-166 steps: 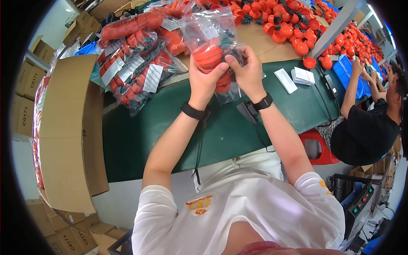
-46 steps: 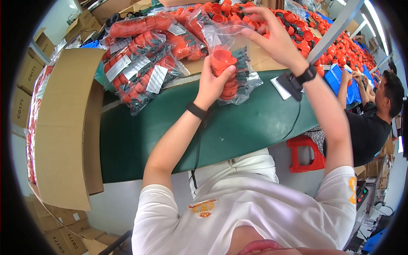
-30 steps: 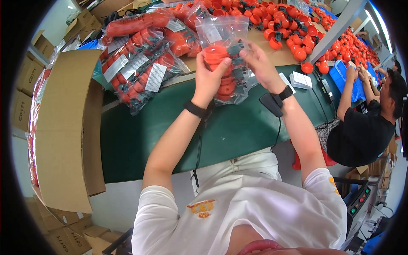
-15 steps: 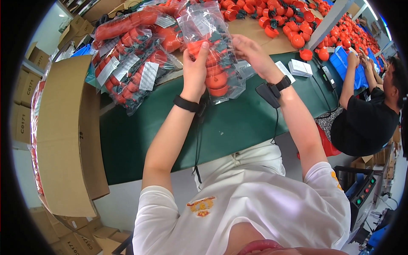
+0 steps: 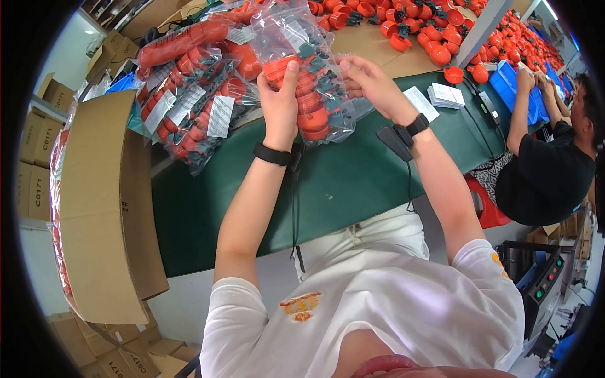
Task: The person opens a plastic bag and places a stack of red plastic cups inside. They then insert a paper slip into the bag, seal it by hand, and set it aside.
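My left hand [image 5: 279, 108] is closed on a clear plastic bag [image 5: 310, 101] packed with red cups and dark green fittings, its thumb lying over the front. The bag stands upright above the green tabletop [image 5: 353, 170], with a white slip showing inside its upper part. Beside the bag's right edge is my right hand [image 5: 381, 91], fingers stretched out and slightly bent; whether the fingertips touch the plastic is hard to tell. To the left lies a pile of similar filled bags [image 5: 189, 104] with white labels.
A tall open cardboard box [image 5: 94, 208] stands at the left. Loose red cups [image 5: 435, 38] are heaped across the back. White paper slips [image 5: 446, 96] and a black power strip [image 5: 488, 108] lie at the right. A co-worker [image 5: 548, 164] sits beyond, reaching toward a blue bin [image 5: 507, 82].
The bag and my left hand have shifted slightly left. My right hand's fingers have bent a little beside the bag's edge.
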{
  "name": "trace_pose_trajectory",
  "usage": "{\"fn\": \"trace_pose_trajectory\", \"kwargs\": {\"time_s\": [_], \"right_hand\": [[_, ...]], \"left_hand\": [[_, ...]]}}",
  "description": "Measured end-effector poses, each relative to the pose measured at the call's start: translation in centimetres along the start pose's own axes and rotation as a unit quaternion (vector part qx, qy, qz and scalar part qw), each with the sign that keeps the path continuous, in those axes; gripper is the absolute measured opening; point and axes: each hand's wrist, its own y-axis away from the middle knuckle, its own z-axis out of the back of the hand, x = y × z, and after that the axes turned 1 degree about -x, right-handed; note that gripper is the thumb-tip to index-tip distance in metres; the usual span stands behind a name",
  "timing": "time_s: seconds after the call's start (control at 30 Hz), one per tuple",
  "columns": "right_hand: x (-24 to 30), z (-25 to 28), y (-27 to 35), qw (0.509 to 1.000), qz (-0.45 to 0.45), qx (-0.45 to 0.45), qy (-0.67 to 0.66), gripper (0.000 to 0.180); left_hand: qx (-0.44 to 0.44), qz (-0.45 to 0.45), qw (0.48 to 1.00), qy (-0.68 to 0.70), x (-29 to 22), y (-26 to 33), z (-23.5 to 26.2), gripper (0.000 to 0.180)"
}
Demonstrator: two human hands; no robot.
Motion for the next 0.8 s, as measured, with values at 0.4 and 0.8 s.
{"fn": "trace_pose_trajectory", "kwargs": {"time_s": [0.4,0.8], "right_hand": [[-2.9,1.0,3.3,0.996,-0.006,0.087,-0.009,0.057],[-6.9,-4.3,0.6,0.977,0.131,-0.165,-0.021,0.050]], "left_hand": [[-0.043,0.050,0.998,0.015,0.3,-1.4,0.9,0.042],[0.045,-0.053,0.998,0.010,1.0,0.4,0.3,0.043]]}}
